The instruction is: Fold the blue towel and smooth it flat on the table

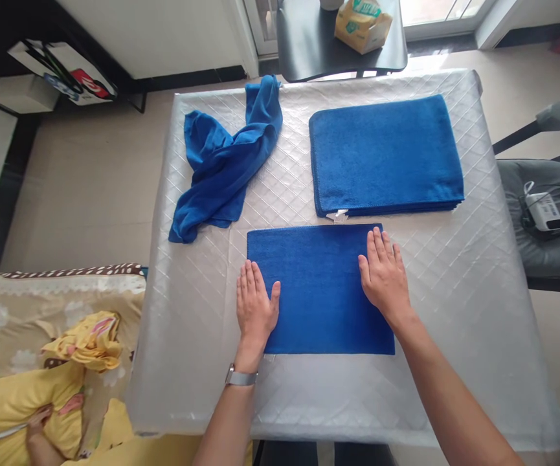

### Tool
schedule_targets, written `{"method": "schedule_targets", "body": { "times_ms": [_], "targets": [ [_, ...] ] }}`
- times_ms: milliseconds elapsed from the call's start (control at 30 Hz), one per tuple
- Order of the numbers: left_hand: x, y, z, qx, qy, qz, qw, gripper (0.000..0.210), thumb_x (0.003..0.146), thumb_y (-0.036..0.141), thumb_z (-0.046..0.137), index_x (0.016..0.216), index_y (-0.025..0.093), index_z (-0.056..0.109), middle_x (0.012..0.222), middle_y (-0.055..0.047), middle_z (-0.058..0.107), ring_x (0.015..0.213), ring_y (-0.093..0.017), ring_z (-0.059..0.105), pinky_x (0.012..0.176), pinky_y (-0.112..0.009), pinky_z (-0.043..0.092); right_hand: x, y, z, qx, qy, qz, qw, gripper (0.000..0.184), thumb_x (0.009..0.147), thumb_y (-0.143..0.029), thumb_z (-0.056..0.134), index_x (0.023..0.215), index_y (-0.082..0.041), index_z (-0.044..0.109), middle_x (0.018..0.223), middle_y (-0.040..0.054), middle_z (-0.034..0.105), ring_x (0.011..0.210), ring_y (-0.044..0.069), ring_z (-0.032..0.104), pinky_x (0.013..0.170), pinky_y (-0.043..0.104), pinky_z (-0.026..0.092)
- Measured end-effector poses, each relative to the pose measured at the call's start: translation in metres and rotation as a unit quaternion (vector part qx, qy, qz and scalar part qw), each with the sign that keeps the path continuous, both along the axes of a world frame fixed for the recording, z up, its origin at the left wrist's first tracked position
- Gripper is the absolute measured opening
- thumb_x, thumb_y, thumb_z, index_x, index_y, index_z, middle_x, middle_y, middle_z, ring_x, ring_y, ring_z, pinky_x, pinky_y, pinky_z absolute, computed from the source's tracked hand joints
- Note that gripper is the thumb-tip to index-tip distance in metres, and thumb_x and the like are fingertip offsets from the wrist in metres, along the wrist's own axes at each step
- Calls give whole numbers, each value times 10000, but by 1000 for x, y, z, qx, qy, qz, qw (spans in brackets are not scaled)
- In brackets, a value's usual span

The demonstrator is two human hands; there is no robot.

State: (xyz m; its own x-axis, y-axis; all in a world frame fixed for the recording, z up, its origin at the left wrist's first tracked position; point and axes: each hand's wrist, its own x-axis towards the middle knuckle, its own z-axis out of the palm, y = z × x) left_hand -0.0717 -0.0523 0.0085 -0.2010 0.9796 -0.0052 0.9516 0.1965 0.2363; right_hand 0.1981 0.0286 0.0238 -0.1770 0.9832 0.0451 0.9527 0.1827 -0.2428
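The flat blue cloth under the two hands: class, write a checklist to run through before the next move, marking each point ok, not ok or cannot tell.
1. Flat blue cloth smooth on top: ok, no large creases show.
2. Left hand placed: ok, palm down at the cloth's left edge.
3. Right hand placed: ok, palm down near the right edge.
4. Stack of blue cloths lying flat: ok, on the table beyond the flat cloth.
5. Crumpled blue cloth spread out: not ok, it lies twisted at the far left.
6. Underside of the flat cloth free of creases: cannot tell, it is hidden.
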Motion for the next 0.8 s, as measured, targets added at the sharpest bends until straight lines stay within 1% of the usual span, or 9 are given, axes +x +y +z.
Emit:
{"method": "schedule_targets", "body": {
  "times_ms": [200, 300, 367, 433, 500, 567, 633, 700, 800],
  "targets": [
    [-2, 0, 4, -5, -12, 8, 1000, 730, 1015, 509, 283, 1582, 142, 7, 1635, -175, 179, 1513, -278, 156, 1221, -528, 216, -2, 17, -16, -14, -6, -5, 1000, 631, 1015, -319, 295, 1583, -131, 96, 1627, 111, 237, 1511, 239, 165, 1220, 484, 187],
    [4, 6, 13, 16, -28, 31, 999, 733, 1015, 501, 298, 1583, 154, -9, 1640, -175, 151, 1513, -286, 147, 1216, -540, 223, -2, 17, -19, -11, -9, -2, 1000, 632, 1012, -318, 298, 1583, -130, 102, 1626, 112, 240, 1511, 243, 163, 1218, 491, 186],
    [21, 16, 22, 40, -40, 31, 998, 714, 1022, 475, 290, 1584, 147, -3, 1643, -171, 135, 1516, -279, 128, 1220, -531, 218, -3, 16, -18, -7, -11, -4, 1000, 631, 1011, -318, 294, 1583, -132, 104, 1625, 112, 244, 1511, 247, 164, 1216, 496, 189],
    [49, 30, 31, 48, -58, -21, 997, 680, 1029, 448, 267, 1584, 138, 28, 1641, -158, 157, 1519, -258, 116, 1228, -509, 212, -3, 16, -18, -7, -14, -5, 1000, 632, 1010, -315, 294, 1583, -134, 98, 1626, 110, 241, 1511, 248, 165, 1215, 497, 191],
    [84, 47, 37, 37, -74, -119, 989, 668, 1028, 450, 261, 1579, 110, 96, 1631, -152, 203, 1519, -240, 112, 1237, -480, 206, -2, 15, -19, -7, -17, -2, 1000, 639, 1009, -307, 296, 1584, -132, 81, 1627, 113, 237, 1511, 245, 162, 1214, 497, 193],
    [121, 64, 38, 34, -85, -220, 971, 671, 1023, 467, 274, 1557, 69, 199, 1622, -143, 238, 1519, -226, 110, 1248, -436, 188, 1, 15, -22, -2, -22, 10, 1000, 641, 1006, -294, 301, 1584, -132, 77, 1630, 118, 226, 1514, 246, 148, 1213, 499, 193],
    [150, 78, 33, 44, -92, -279, 955, 669, 1019, 484, 275, 1534, 58, 272, 1617, -121, 266, 1519, -212, 120, 1253, -403, 173, 4, 14, -26, 4, -27, 28, 999, 643, 1003, -283, 314, 1585, -140, 83, 1639, 118, 196, 1520, 254, 112, 1212, 504, 191],
    [167, 88, 24, 53, -96, -288, 951, 662, 1017, 499, 268, 1519, 71, 318, 1606, -107, 303, 1514, -207, 153, 1251, -396, 186, 7, 13, -28, 8, -32, 41, 999, 658, 996, -279, 337, 1587, -157, 76, 1649, 111, 156, 1524, 262, 73, 1211, 513, 190],
    [168, 94, 12, 48, -95, -265, 958, 650, 1017, 500, 274, 1521, 93, 325, 1594, -107, 333, 1505, -209, 201, 1243, -411, 210, 8, 13, -29, 6, -32, 41, 999, 682, 988, -280, 357, 1588, -170, 52, 1651, 102, 148, 1524, 260, 68, 1210, 516, 189]
  ]
}}
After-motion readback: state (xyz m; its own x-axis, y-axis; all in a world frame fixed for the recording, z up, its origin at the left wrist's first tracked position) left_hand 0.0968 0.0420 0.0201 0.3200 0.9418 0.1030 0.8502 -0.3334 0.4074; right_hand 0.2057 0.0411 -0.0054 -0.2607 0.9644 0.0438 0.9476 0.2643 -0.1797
